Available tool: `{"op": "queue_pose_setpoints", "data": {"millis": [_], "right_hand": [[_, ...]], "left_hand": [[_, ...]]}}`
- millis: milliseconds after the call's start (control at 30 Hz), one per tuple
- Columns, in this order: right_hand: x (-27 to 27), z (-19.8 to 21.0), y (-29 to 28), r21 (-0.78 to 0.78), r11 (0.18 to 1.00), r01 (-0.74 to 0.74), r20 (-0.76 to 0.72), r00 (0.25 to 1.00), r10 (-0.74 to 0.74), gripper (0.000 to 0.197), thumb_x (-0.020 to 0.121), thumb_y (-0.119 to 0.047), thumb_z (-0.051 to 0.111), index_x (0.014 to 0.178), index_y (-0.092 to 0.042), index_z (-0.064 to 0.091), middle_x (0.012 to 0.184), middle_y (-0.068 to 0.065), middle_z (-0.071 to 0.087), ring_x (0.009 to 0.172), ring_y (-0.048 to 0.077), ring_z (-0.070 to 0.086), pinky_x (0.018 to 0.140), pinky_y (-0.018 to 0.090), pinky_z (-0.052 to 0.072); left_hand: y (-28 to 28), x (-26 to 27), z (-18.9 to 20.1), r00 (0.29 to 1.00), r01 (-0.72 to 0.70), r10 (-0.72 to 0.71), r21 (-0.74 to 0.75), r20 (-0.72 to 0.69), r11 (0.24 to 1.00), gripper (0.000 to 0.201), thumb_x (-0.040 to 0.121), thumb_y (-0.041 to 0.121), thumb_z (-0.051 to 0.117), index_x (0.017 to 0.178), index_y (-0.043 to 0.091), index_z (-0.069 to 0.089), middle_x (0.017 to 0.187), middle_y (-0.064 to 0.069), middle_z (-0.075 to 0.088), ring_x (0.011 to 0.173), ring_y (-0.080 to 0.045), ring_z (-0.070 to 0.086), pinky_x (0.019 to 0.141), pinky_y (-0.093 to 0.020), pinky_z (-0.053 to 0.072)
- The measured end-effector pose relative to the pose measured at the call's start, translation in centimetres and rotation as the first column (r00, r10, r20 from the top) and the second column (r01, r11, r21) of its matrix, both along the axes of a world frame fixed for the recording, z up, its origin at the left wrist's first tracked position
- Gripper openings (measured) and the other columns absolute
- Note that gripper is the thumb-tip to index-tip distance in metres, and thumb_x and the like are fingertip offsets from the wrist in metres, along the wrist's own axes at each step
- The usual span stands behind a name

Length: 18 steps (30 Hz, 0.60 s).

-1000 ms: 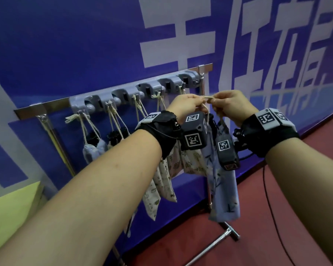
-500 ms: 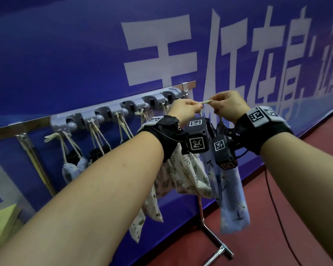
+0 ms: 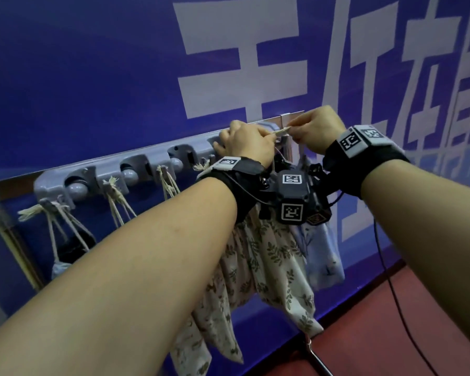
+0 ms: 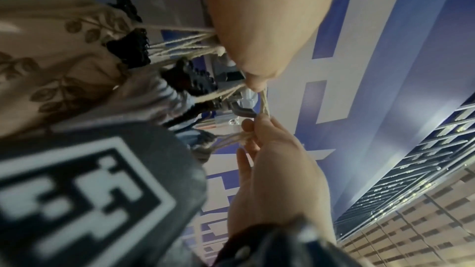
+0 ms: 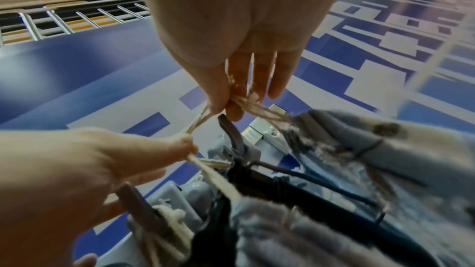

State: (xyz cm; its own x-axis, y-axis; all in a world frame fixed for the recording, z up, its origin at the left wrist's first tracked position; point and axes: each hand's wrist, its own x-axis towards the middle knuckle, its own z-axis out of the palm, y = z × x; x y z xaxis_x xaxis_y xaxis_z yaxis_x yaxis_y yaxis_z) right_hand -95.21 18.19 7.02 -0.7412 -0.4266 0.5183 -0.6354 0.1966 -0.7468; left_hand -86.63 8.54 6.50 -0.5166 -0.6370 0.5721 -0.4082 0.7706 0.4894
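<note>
Beige drawstring (image 3: 282,129) stretched between left hand (image 3: 244,143) and right hand (image 3: 316,128), pinched by curled fingertips of both, at right end of grey hook rail (image 3: 136,169); blue pouch (image 3: 323,253) suspended beneath on it.

The hook rail (image 3: 106,175) sits on the wall (image 3: 92,77). Drawstring bags (image 3: 258,267) hang under the rail. At the rail's right end, the left hand (image 3: 243,143) is just left of the right hand (image 3: 315,131), with a cord (image 3: 282,129) between them. The floor (image 3: 364,335) lies below the rail.
</note>
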Motion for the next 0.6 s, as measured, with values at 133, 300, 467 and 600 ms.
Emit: {"op": "queue_pose_setpoints", "data": {"millis": [133, 300, 467, 600], "right_hand": [[-1.1, -0.6, -1.3, -0.072, 0.997, -0.026, 0.077, 0.997, 0.031, 0.011, 0.088, -0.015, 0.066, 0.095, -0.010, 0.073, 0.078, 0.000, 0.068, 0.067, 0.008, 0.061, 0.057, 0.015, 0.046], [-1.8, -1.6, -1.7, -0.133, 0.988, -0.083, 0.253, 0.961, 0.115, 0.015, 0.091, -0.006, 0.059, 0.103, -0.002, 0.068, 0.075, 0.007, 0.063, 0.056, 0.009, 0.053, 0.043, 0.010, 0.043], [-2.0, -3.7, -2.5, -0.272, 0.949, -0.160, 0.408, 0.874, 0.264, 0.018, 0.093, 0.001, 0.053, 0.107, 0.007, 0.063, 0.072, 0.014, 0.057, 0.056, 0.018, 0.051, 0.057, 0.026, 0.047], [-2.1, -4.4, -2.3, -0.263, 0.942, -0.211, 0.457, 0.832, 0.314, 0.016, 0.093, 0.000, 0.053, 0.105, 0.003, 0.064, 0.067, 0.009, 0.057, 0.052, 0.015, 0.051, 0.054, 0.024, 0.049]], "left_hand": [[-1.3, -1.7, -0.3, 0.998, -0.052, 0.054, -0.048, 0.039, 0.997, 0.024, 0.090, 0.043, 0.056, 0.103, 0.031, 0.072, 0.135, 0.007, 0.043, 0.128, -0.023, 0.032, 0.113, -0.050, 0.017], [-2.3, -3.5, -0.8, 0.989, -0.092, 0.104, -0.111, 0.109, 0.990, 0.030, 0.086, 0.044, 0.059, 0.108, 0.027, 0.070, 0.133, 0.004, 0.045, 0.127, -0.024, 0.033, 0.113, -0.050, 0.020], [-3.3, -3.9, -1.5, 0.984, -0.068, 0.098, -0.194, 0.150, 0.979, 0.032, 0.083, 0.046, 0.064, 0.109, 0.028, 0.070, 0.132, 0.004, 0.047, 0.129, -0.024, 0.033, 0.115, -0.051, 0.014], [-3.4, -2.6, -1.8, 0.993, 0.040, -0.010, -0.252, 0.119, 0.967, 0.024, 0.087, 0.045, 0.059, 0.102, 0.030, 0.070, 0.134, 0.005, 0.049, 0.129, -0.023, 0.034, 0.113, -0.047, 0.021]]}}
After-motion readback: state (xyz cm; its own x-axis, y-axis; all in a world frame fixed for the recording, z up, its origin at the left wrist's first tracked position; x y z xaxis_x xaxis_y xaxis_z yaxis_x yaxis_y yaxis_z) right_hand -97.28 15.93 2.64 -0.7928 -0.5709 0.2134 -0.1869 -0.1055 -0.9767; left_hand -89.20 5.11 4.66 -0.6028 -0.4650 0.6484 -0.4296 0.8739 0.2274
